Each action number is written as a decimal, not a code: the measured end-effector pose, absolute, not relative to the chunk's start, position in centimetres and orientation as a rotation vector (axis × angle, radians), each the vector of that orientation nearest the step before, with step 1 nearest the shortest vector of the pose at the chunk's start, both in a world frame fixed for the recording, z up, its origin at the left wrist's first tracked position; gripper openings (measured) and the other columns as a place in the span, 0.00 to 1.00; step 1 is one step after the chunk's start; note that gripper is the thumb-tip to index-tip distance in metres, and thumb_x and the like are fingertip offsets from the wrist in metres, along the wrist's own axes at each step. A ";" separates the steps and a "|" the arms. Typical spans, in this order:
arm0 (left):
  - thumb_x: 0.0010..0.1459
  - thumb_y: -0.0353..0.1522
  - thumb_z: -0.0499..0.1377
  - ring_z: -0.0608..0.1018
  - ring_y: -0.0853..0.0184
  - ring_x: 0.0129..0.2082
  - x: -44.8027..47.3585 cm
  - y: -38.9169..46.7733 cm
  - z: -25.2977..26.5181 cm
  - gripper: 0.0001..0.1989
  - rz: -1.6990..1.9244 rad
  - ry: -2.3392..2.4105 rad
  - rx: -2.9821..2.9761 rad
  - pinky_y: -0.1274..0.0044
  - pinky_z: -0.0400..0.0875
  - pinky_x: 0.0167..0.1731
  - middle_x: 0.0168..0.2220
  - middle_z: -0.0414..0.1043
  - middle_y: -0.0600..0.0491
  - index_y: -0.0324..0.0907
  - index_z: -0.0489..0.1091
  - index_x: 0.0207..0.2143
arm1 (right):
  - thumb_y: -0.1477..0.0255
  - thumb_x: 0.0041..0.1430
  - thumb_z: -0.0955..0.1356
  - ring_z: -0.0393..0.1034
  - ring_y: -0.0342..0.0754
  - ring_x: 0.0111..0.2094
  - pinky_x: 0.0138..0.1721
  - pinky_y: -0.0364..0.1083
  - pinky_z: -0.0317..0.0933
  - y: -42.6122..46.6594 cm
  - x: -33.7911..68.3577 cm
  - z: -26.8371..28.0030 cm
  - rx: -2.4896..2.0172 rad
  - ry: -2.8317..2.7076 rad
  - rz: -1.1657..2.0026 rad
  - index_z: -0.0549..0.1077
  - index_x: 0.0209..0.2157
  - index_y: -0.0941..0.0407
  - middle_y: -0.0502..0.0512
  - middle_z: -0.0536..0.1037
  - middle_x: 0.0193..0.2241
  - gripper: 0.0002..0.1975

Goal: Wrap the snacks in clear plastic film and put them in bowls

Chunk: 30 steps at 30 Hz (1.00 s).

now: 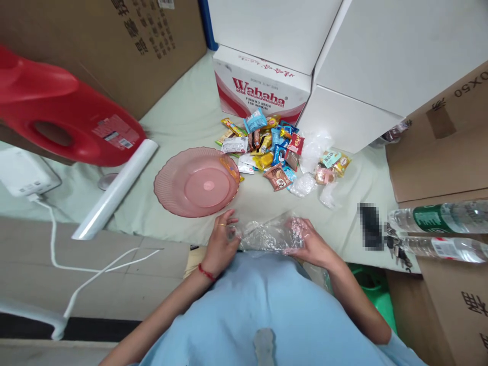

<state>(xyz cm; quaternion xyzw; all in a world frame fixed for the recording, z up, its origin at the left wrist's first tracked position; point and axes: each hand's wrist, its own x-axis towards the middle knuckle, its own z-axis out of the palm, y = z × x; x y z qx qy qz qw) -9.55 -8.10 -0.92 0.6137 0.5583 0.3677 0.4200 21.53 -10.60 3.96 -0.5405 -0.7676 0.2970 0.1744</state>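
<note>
Close to my body, both hands hold a crinkled clear plastic bag [267, 235]. My left hand [223, 236] is closed on its left end, with a ring and a red bracelet showing. At the other end, the fingers of my right hand [307, 241] grip the film and partly show through it. Just beyond my left hand stands a pink ribbed plastic bowl [175, 190] with nothing in it. Right of the bowl lies a heap of small wrapped snacks [267, 152] in many colours. Crumpled clear bags [304, 184] and a few more wrapped snacks [331, 165] lie beside the heap.
A Wahaha water carton [263, 89] stands behind the snacks, against white boxes [358, 61]. To the left are a red detergent jug [68, 112], a white roll [114, 190] and a white power adapter [28, 173]. Two water bottles [453, 217] and keys [398, 249] lie right.
</note>
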 end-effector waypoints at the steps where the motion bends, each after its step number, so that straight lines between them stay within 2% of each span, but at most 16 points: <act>1: 0.58 0.29 0.60 0.73 0.52 0.62 -9.7 -8.4 -0.6 0.35 0.910 1.432 1.745 0.58 0.74 0.55 0.65 0.62 0.37 0.43 0.57 0.67 | 0.61 0.58 0.76 0.65 0.61 0.59 0.60 0.59 0.65 -10.1 20.9 3.6 -1.510 -2.187 0.815 0.75 0.58 0.52 0.63 0.73 0.58 0.27; 3: 0.60 0.26 0.59 0.63 0.48 0.69 -10.0 -9.2 0.3 0.37 0.880 1.420 2.144 0.53 0.66 0.62 0.69 0.54 0.35 0.44 0.54 0.70 | 0.68 0.64 0.71 0.66 0.59 0.57 0.59 0.58 0.65 -9.1 19.7 2.9 -1.487 -2.194 0.792 0.78 0.53 0.51 0.61 0.75 0.56 0.16; 5: 0.62 0.27 0.60 0.56 0.47 0.73 -10.0 -9.6 1.4 0.36 0.849 1.314 2.453 0.50 0.58 0.67 0.72 0.51 0.37 0.47 0.54 0.71 | 0.74 0.66 0.67 0.69 0.56 0.54 0.56 0.55 0.66 -8.2 18.6 2.7 -1.470 -2.199 0.825 0.79 0.49 0.50 0.60 0.77 0.53 0.13; 8: 0.64 0.31 0.61 0.60 0.49 0.71 -9.4 -9.2 2.5 0.31 0.807 1.131 2.686 0.50 0.53 0.68 0.68 0.62 0.41 0.50 0.60 0.68 | 0.77 0.65 0.66 0.73 0.54 0.48 0.51 0.51 0.67 -7.0 17.4 3.2 -1.444 -2.172 0.924 0.79 0.47 0.52 0.60 0.78 0.49 0.13; 10: 0.66 0.33 0.59 0.70 0.52 0.64 -8.7 -8.1 2.4 0.22 0.766 1.140 2.634 0.56 0.62 0.64 0.58 0.74 0.42 0.46 0.68 0.62 | 0.77 0.64 0.65 0.74 0.52 0.44 0.47 0.49 0.67 -6.4 17.1 3.7 -1.398 -2.141 1.011 0.80 0.43 0.53 0.58 0.79 0.44 0.12; 12: 0.68 0.33 0.55 0.79 0.56 0.51 -7.9 -6.9 1.8 0.14 0.715 1.234 2.426 0.64 0.71 0.52 0.45 0.80 0.44 0.42 0.75 0.51 | 0.74 0.65 0.65 0.74 0.50 0.39 0.43 0.47 0.66 -6.2 17.5 3.9 -1.387 -2.052 1.089 0.79 0.40 0.54 0.55 0.79 0.37 0.10; 15: 0.69 0.36 0.51 0.79 0.62 0.33 -7.0 -5.4 0.7 0.14 0.745 1.400 1.936 0.72 0.71 0.37 0.32 0.78 0.50 0.42 0.75 0.39 | 0.65 0.66 0.66 0.70 0.47 0.31 0.36 0.45 0.63 -6.7 19.1 3.6 -1.523 -1.779 1.191 0.79 0.39 0.53 0.51 0.77 0.30 0.10; 20: 0.67 0.45 0.50 0.71 0.67 0.22 -6.0 -4.6 -0.2 0.18 0.885 1.418 1.193 0.76 0.65 0.26 0.20 0.67 0.57 0.44 0.69 0.31 | 0.52 0.61 0.69 0.62 0.44 0.23 0.26 0.43 0.58 -8.8 23.3 1.7 -1.722 -1.301 1.253 0.77 0.38 0.55 0.47 0.70 0.23 0.20; 22: 0.66 0.47 0.50 0.68 0.68 0.19 -5.8 -4.4 -0.3 0.18 0.920 1.405 0.983 0.76 0.62 0.22 0.20 0.66 0.58 0.44 0.68 0.31 | 0.49 0.58 0.70 0.62 0.43 0.22 0.25 0.43 0.58 -9.4 24.7 1.1 -1.762 -1.194 1.203 0.76 0.38 0.56 0.47 0.71 0.22 0.23; 25: 0.65 0.49 0.51 0.68 0.70 0.16 -5.6 -4.0 -0.3 0.18 0.932 1.416 0.831 0.77 0.56 0.16 0.22 0.66 0.57 0.45 0.66 0.32 | 0.47 0.60 0.68 0.65 0.45 0.24 0.25 0.44 0.61 -9.7 25.7 0.9 -1.840 -1.197 1.089 0.76 0.38 0.56 0.50 0.74 0.25 0.25; 27: 0.64 0.50 0.53 0.71 0.70 0.17 -5.5 -4.0 -0.1 0.18 0.909 1.405 0.808 0.78 0.54 0.15 0.24 0.69 0.57 0.45 0.66 0.34 | 0.47 0.62 0.67 0.70 0.49 0.29 0.29 0.46 0.65 -9.4 25.8 1.0 -1.855 -1.268 1.008 0.77 0.45 0.56 0.54 0.77 0.31 0.26; 30: 0.63 0.55 0.53 0.75 0.69 0.17 -5.6 -4.1 0.4 0.23 0.856 1.383 0.829 0.78 0.55 0.14 0.27 0.71 0.56 0.44 0.66 0.37 | 0.49 0.57 0.71 0.73 0.51 0.36 0.37 0.49 0.69 -8.5 25.1 1.2 -1.815 -1.362 0.943 0.73 0.54 0.55 0.57 0.80 0.39 0.31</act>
